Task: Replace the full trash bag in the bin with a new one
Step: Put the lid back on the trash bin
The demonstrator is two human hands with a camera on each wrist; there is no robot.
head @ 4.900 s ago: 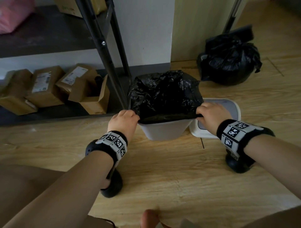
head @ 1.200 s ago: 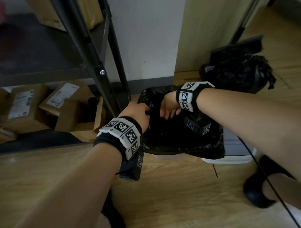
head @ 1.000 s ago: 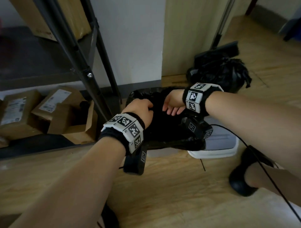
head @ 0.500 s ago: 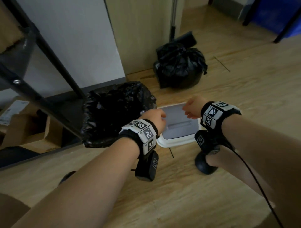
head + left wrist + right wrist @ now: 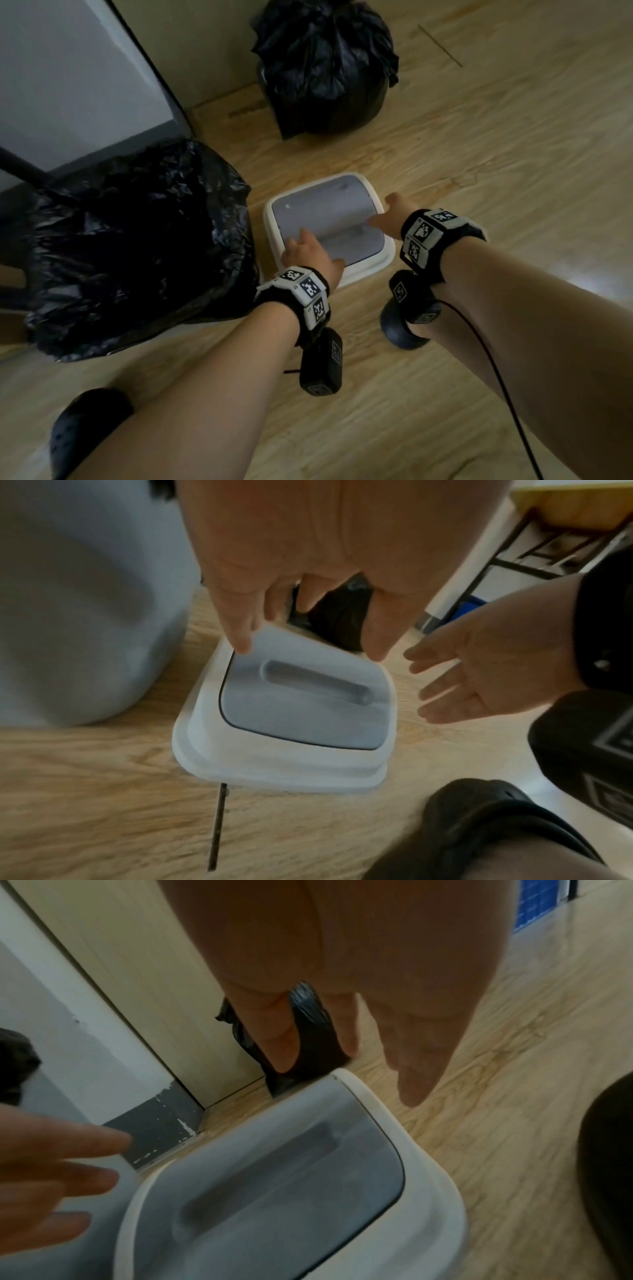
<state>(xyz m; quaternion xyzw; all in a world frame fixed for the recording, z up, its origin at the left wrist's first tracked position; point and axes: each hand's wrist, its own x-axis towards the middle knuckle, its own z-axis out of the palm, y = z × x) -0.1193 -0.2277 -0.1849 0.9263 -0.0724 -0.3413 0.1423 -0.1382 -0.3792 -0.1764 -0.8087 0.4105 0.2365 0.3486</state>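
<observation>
While flanking the white bin lid [image 5: 329,226] flat on wood floor [image 5: 479,154], beside the lined bin [image 5: 137,240]: left hand [image 5: 310,253] and right hand [image 5: 388,217], fingers spread, holding nothing.

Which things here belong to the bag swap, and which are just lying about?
Job:
bin, lined with the new black bag
lid on the floor, left hand and right hand open and reaching for it
full tied bag by the wall

Lying about:
black shelf post
black shoes
</observation>
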